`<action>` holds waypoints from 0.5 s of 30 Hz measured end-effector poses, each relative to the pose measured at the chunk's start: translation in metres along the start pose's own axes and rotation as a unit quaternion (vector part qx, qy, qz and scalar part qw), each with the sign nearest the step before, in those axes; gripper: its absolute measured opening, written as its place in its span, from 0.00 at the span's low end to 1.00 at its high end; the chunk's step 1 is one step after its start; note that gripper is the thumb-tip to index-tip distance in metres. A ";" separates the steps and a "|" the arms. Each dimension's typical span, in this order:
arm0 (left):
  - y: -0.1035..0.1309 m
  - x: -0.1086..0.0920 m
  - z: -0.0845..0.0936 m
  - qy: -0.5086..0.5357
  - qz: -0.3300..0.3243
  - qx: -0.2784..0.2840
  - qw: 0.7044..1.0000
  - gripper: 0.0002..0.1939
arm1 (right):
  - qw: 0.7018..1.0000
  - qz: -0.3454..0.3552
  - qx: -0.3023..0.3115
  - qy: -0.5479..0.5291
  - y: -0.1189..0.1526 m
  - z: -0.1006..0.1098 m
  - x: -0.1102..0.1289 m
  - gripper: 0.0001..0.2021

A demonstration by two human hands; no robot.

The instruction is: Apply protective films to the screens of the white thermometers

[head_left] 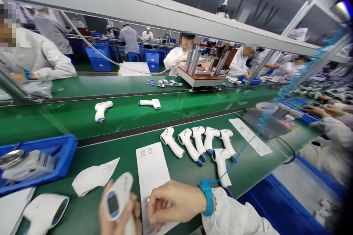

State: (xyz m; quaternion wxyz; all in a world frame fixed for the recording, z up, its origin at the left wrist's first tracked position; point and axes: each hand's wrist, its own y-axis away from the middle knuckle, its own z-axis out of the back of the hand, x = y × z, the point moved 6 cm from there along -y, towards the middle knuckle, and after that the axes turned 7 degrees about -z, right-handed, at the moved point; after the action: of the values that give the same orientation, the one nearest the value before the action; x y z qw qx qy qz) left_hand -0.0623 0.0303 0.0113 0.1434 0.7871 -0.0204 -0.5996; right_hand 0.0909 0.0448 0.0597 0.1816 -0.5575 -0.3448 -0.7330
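In my left hand [106, 205] is a white infrared thermometer [125, 187], its small dark screen facing up toward me. My right hand [176, 202], with a blue wrist strap [208, 196], is just to the right, its fingers curled over a white paper sheet [151, 163]; what they hold, if anything, is hidden. Beyond that hand lie several white thermometers [190, 145] in a loose row, one more [222, 165] nearer to me. Another thermometer [46, 211] rests at the lower left, near a crumpled white cloth [95, 176].
A blue tray [67, 150] with metal and plastic items sits at the left. Two thermometers [103, 110] lie on the green belt [124, 117]. A metal fixture [204, 77] stands across it. A coiled blue cord crosses the right side. People work opposite and at the right.
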 end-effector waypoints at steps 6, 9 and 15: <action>-0.013 0.037 -0.069 -0.036 0.031 0.087 0.995 0.40 | 0.999 -0.032 0.006 -0.024 0.009 0.003 -0.013 0.04; -0.020 0.038 -0.070 -0.069 -0.018 0.104 0.992 0.37 | 0.997 -0.052 -0.060 0.005 0.007 0.011 -0.015 0.03; -0.027 0.041 -0.063 -0.055 -0.071 0.122 0.988 0.40 | 0.967 0.046 -0.210 0.139 -0.006 0.033 -0.001 0.04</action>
State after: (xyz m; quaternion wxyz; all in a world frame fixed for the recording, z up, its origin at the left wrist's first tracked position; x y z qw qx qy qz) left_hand 0.0056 0.0603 -0.0187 0.0020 0.7638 -0.0450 -0.6439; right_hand 0.1102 0.0716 0.0611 0.1403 -0.4915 -0.1284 -0.8498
